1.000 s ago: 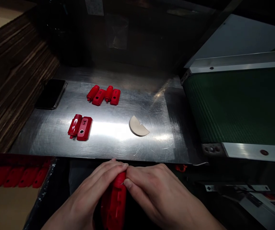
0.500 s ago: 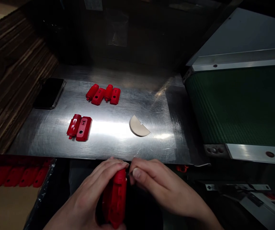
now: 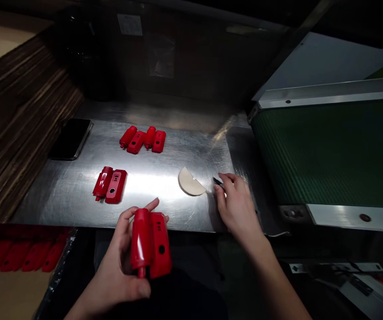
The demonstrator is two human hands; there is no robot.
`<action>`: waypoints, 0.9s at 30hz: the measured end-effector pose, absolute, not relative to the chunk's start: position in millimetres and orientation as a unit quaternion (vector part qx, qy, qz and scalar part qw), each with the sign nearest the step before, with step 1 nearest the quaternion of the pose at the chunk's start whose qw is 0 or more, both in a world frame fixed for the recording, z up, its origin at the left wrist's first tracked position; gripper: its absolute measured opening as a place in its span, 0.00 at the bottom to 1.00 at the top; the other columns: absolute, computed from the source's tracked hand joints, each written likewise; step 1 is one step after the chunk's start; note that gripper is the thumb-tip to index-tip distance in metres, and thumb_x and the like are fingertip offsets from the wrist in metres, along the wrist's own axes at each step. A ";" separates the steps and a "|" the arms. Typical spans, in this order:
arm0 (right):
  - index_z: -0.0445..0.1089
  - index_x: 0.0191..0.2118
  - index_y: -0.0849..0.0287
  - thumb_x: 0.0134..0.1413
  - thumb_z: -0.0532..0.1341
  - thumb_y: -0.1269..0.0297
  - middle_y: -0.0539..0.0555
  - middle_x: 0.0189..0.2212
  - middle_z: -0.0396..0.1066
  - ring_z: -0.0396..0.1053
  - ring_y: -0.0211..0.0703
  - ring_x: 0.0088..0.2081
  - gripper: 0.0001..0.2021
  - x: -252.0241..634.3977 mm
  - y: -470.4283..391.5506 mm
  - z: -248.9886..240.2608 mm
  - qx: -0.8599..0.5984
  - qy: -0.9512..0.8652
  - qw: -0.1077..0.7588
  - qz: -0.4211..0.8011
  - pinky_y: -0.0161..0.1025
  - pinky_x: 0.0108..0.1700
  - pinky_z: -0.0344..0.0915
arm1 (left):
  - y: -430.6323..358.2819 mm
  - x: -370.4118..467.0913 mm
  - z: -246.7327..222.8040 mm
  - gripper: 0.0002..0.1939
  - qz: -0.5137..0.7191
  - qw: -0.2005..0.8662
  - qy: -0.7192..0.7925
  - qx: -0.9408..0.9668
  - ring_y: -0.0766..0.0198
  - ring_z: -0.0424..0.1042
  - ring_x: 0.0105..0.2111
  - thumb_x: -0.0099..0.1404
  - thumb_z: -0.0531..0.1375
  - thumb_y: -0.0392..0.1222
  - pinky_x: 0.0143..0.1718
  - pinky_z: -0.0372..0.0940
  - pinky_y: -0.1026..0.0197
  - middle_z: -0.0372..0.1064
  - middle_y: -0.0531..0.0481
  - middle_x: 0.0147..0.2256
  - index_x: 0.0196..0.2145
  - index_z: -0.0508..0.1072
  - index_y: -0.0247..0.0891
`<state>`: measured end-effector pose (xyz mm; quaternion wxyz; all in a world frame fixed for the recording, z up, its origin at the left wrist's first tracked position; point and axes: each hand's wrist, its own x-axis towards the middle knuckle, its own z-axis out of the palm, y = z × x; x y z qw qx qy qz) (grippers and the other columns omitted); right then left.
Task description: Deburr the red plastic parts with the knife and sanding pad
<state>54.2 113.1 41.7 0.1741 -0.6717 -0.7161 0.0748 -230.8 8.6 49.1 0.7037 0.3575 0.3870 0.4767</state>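
Note:
My left hand (image 3: 121,262) is wrapped round a red plastic housing (image 3: 143,242), held at the front edge of the metal table. This housing has a glossy cylinder beside a block with a round hole and small slots. My right hand (image 3: 236,202) is over the right part of the table, fingers pinched on a small dark pointed tool (image 3: 218,182); most of the tool is hidden in the fingers. A pale half-disc piece (image 3: 190,182) with a small notch lies just left of the right hand. Another red housing (image 3: 110,186) rests on the table at the left.
Smaller red parts (image 3: 143,140) lie farther back on the metal table (image 3: 178,146). A phone (image 3: 71,138) sits by a cardboard stack (image 3: 21,115) at left. A green conveyor belt (image 3: 338,151) runs at right. Below left, a box holds several red parts (image 3: 27,253).
My right hand has moved away from the red housing, up and right onto the table, with the dark tool now showing. My left hand has turned the housing so its holed face shows.

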 end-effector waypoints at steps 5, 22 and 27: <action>0.66 0.63 0.69 0.72 0.59 0.62 0.74 0.64 0.67 0.64 0.70 0.64 0.21 -9.2 115.6 47.5 -0.660 -0.733 0.121 0.112 0.61 0.63 0.64 | 14.7 -229.3 53.5 0.43 0.529 0.726 0.360 0.254 0.31 0.59 0.71 0.60 0.74 0.59 0.68 0.65 0.39 0.38 0.48 0.79 0.68 0.66 0.55; 0.64 0.46 0.56 0.72 0.51 0.62 0.47 0.22 0.72 0.74 0.47 0.21 0.07 -57.1 45.3 94.7 -0.570 -0.731 0.209 0.312 0.40 0.25 0.51 | 28.9 -218.8 48.2 0.46 0.648 0.554 0.450 0.265 0.42 0.72 0.65 0.55 0.79 0.37 0.56 0.77 0.56 0.64 0.42 0.68 0.67 0.66 0.51; 0.63 0.44 0.54 0.72 0.52 0.63 0.45 0.22 0.72 0.74 0.45 0.20 0.05 -56.3 42.0 97.0 -0.558 -0.727 0.227 0.329 0.39 0.25 0.53 | 27.7 -222.5 48.1 0.46 0.659 0.515 0.460 0.299 0.38 0.71 0.65 0.52 0.80 0.35 0.54 0.79 0.52 0.52 0.44 0.75 0.65 0.68 0.55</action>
